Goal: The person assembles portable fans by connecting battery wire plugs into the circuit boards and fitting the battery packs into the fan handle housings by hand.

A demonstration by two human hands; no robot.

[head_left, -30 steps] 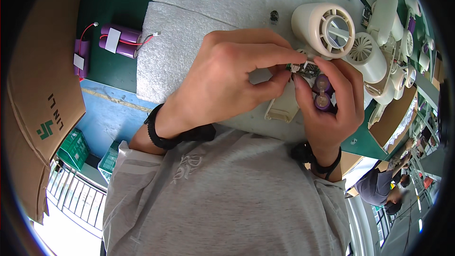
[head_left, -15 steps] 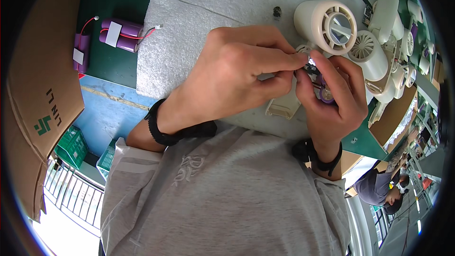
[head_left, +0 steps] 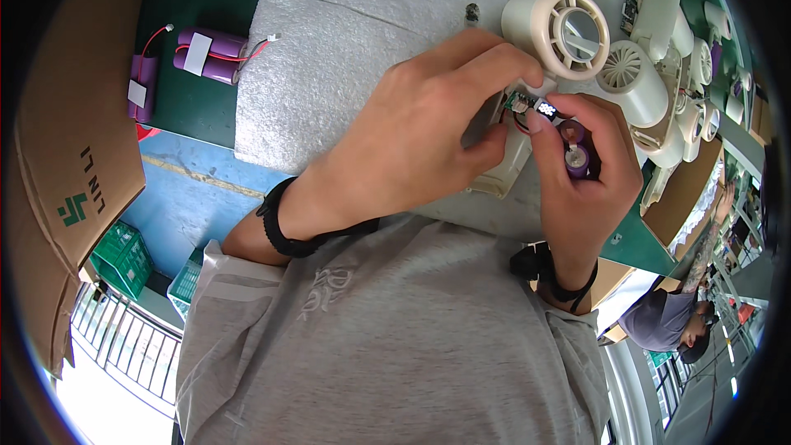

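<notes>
My right hand [head_left: 601, 181] pinches a small green circuit board [head_left: 520, 102] between thumb and forefinger; a white pattern glows on the board's dark end. Purple battery cells [head_left: 577, 161] rest in the curl of the same hand. Thin red and dark wires hang under the board. My left hand [head_left: 424, 119] is just left of the board, thumb and forefinger spread apart, with nothing between them. Below the hands, partly hidden, lies a cream plastic casing [head_left: 504, 171]. A cream round fan housing [head_left: 535, 29] stands just beyond my fingers.
White foam sheets [head_left: 321, 66] cover much of the green table [head_left: 185, 0]. Purple battery packs [head_left: 212, 70] with wires lie at the left. More cream fan parts [head_left: 633, 82] crowd the right side. A cardboard box [head_left: 74, 156] stands at far left; another person [head_left: 663, 321] is at far right.
My left fingers have come off the board and spread apart, moving slightly left. The board and battery cells, still in my right hand, now show more, and the board's pattern is clearly lit.
</notes>
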